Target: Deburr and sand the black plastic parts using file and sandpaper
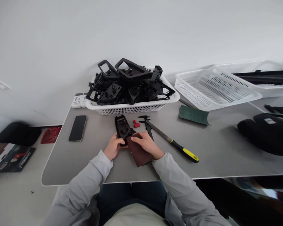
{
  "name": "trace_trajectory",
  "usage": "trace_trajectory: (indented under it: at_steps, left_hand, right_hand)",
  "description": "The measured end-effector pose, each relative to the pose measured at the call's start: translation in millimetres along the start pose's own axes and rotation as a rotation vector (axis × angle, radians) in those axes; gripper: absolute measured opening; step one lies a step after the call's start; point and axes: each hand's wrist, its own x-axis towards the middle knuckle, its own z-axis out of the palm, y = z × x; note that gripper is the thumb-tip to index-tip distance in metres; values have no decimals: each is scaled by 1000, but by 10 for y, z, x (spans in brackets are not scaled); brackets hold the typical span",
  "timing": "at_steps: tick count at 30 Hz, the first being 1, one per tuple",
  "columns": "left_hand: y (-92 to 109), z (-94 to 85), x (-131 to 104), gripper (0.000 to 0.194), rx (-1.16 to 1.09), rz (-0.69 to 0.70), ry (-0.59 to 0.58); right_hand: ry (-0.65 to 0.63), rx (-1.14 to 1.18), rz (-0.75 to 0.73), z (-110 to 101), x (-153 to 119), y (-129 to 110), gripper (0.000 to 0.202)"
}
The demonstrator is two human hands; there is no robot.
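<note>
My left hand (pixel 113 146) is closed on the lower end of a black plastic part (pixel 122 127), thumb on its face. A brown-red sheet of sandpaper (pixel 138 151) is pinched in my right hand (pixel 148 143), with its upper edge against the lower right of the part. Where sheet and part meet, the sheet hides the contact. Just beyond my right hand lie a caliper (pixel 149 128), a small red piece (pixel 136 124) and a file (pixel 166 137) with a black and yellow handle.
A white basket (pixel 132 109) heaped with black plastic parts (pixel 132 84) stands against the wall. To its right are a green curved sheet (pixel 193 115) and another white basket (pixel 212 88). A phone (pixel 77 128) lies left, a black padded item (pixel 266 133) far right.
</note>
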Motion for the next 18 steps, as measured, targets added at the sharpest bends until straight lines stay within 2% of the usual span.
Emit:
trace_trajectory:
  at_steps: [5,10,15,18]
  left_hand:
    - [0,-12,17,38,11,1,17]
    - [11,-29,15,38,-12,40,34]
    - [8,-63,36,37,20,32,53]
    - [17,-57,40,36,20,57,75]
  right_hand:
    - [63,-10,4,-8,0,-7,19]
    - [14,0,-14,13,11,-7,15]
    - [110,115,27,-3,18,-32,19]
    - [122,160,74,-7,16,-47,20]
